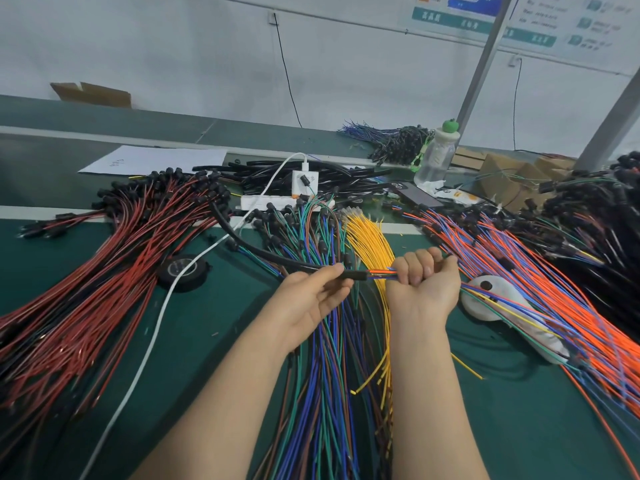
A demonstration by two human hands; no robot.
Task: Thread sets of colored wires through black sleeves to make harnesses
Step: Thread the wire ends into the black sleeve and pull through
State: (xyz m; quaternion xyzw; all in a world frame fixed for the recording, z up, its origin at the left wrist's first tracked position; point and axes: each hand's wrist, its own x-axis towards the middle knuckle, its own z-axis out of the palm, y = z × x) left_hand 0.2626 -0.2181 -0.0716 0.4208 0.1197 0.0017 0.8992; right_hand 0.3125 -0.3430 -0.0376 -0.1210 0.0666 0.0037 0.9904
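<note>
- Dark green work table (214, 327), wide, covered almost edge to edge with wire stock.
- Big fan of red and black wires with black end caps (104, 278) fills the left side, running from the near left corner up toward the middle.
- Spread of orange and blue wires (540, 282) fills the right side, slanting down to the near right corner.
- Band of blue, green and brown wires (322, 375) lies down the centre, passing under both forearms.
- Heap of loose black sleeve tubes (311, 174) at the back centre, behind the white power strip (273, 201).
- White paper sheet (152, 160) flat at back left.
- Bunch of thin yellow wires (370, 237) just right of the centre band.
- White charging cable (152, 337) curves from the power strip down to the near edge, crossing a black tape roll (181, 271).
- Left hand (311, 299): palm up, thumb and fingers pinching the long black sleeve (277, 259) close to its right-hand mouth. The sleeve is held above the centre band and arcs away to the back left.
- Right hand (426, 282): tight fist closed round a mixed set of coloured wires (381, 273), just beside the sleeve mouth.
- The wire set enters the sleeve mouth; its loose tails trail out right of the fist, over a white plastic object (491, 299).
- Clear plastic bottle with a green cap (436, 157) upright at back right.
</note>
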